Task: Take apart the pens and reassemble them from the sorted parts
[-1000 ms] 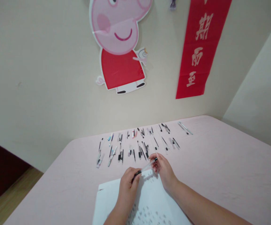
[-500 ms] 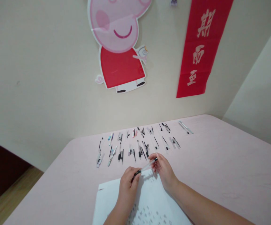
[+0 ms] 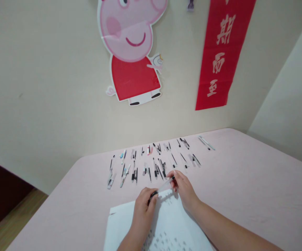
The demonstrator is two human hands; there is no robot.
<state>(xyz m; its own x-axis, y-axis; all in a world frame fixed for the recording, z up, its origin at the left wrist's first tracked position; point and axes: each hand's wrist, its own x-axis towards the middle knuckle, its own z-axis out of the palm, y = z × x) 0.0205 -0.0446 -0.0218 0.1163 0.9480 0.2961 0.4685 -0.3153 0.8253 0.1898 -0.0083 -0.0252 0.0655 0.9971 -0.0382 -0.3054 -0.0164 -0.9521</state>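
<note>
Above the top part of a white sheet of paper with rows of small dark marks, I hold a clear-barrelled pen at a slant. My left hand is closed round its black grip end. At the other, upper end, the fingers of my right hand pinch its dark tip. The transparent barrel shows between the two hands. Just beyond them lie several taken-apart pens, among them a black-gripped pen and a pale patterned pen.
Two loose rows of pen barrels, caps and thin black refills spread over the pink tabletop. A pale pen lies at the far right of them. Behind the table, the wall carries a pig cutout and a red banner.
The view has tilted up slightly. Both hands keep hold of the pen in nearly the same place; the right fingers have shifted a little at its dark end.
</note>
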